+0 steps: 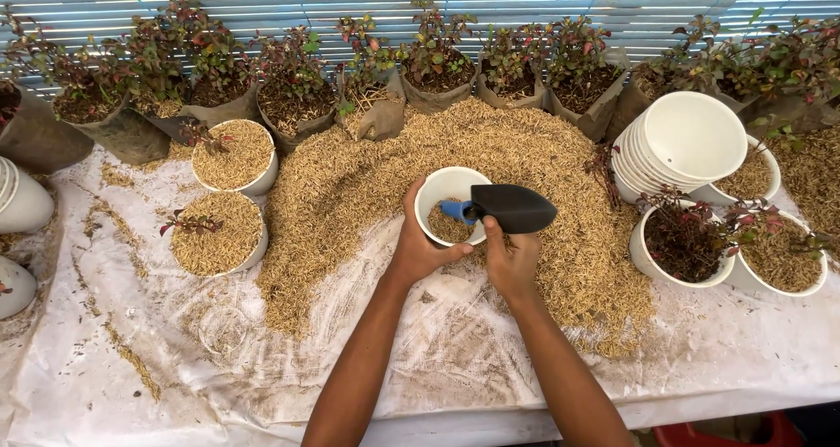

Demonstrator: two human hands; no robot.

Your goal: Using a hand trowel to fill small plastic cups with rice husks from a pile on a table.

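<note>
Both hands work at the near edge of the husk pile [490,158]. We note the left hand [420,246] clamped on the white pot [451,189], thumb over the near rim and fingers wrapped round the left wall; the fingertips are hidden behind the pot. We note the right hand [512,259] closed on the scoop [512,208]; its grip is hard to make out, since the black scoop body covers the fingers and only the thumb shows. The pot sits on the white table sheet [175,359] among husks, mouth up and tilted slightly toward us, some husk visible inside. The scoop's long axis runs left to right, roughly level, its blue end inside the pot mouth and its black end pointing right. Both forearms rise from the bottom edge, converging toward the pot; elbows are cut off. To the right, a stack of empty white pots [682,150] leans on its side.
</note>
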